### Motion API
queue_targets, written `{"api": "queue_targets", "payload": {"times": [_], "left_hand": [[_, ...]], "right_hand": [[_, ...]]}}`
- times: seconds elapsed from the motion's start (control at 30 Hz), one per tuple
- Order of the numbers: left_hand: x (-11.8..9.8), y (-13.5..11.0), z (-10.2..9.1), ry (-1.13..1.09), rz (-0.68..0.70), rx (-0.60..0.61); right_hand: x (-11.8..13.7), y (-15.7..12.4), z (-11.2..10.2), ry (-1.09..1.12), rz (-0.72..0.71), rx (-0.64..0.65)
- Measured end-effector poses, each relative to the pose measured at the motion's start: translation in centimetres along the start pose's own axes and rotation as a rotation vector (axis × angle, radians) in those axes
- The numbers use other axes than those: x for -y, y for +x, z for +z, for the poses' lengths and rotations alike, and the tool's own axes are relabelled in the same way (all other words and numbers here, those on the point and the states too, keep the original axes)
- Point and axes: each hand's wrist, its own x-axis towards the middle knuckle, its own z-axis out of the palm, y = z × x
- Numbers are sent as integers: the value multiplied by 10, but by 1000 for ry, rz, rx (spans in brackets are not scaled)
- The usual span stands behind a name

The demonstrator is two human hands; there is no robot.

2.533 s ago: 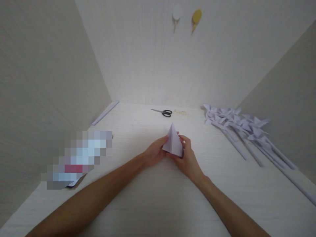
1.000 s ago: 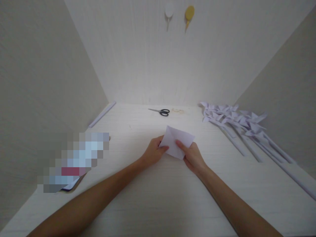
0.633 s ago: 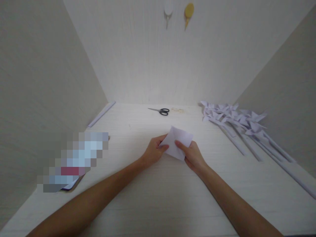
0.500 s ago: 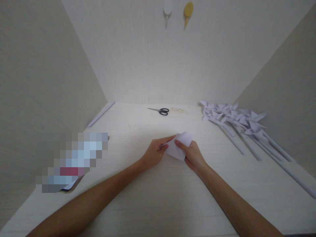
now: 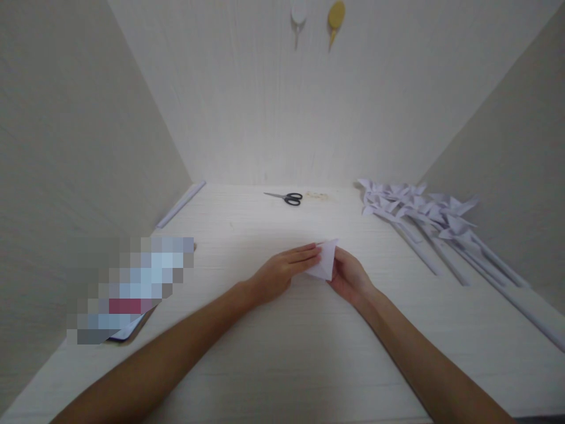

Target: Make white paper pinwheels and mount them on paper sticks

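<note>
The left hand [image 5: 282, 274] lies with fingers stretched flat, pressing the folded paper [image 5: 325, 263] onto the surface [image 5: 282, 359]. The right hand [image 5: 349, 278] pinches its right edge.

Paper [image 5: 325, 262] now seemingly flatter, smaller.

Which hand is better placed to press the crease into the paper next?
Probably the left. The left hand lies stretched flat across the paper on the table, while the right hand grips the paper's right edge, steadying it.
</note>
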Motion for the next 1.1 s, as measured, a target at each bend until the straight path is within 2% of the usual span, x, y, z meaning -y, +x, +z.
{"api": "queue_targets", "payload": {"times": [0.1,0.2,0.3,0.43,0.57,0.67,0.73,0.8,0.87,0.9,0.97,1.1], "left_hand": [[4,0,-1,92,80,31],[7,1,-1,242,178,56],[7,1,0,355,229,82],[6,0,1,418,246,130],[1,-1,3,322,224,124],[-8,2,2,151,129,-31],[-14,7,1,52,-33,-173],[-19,12,1,-12,-247,-239],[-22,16,1,-14,-406,-197],[-22,18,2,8,-443,-160],[-24,19,5,78,-449,-110],[-25,18,9,186,-422,-90]], "right_hand": [[4,-3,3,53,56,32],[8,-7,5,79,45,90],[7,-6,5,36,13,51],[-1,-2,0,-98,-123,-64],[-4,-1,-4,-231,-265,3],[-3,-4,-4,-320,-358,19],[-3,-5,-2,-371,-391,30],[-4,-7,-1,-418,-407,63],[-6,-9,0,-456,-408,112],[-8,-10,1,-471,-400,135],[-10,-12,2,-489,-384,166],[-12,-14,2,-503,-413,145]]}}
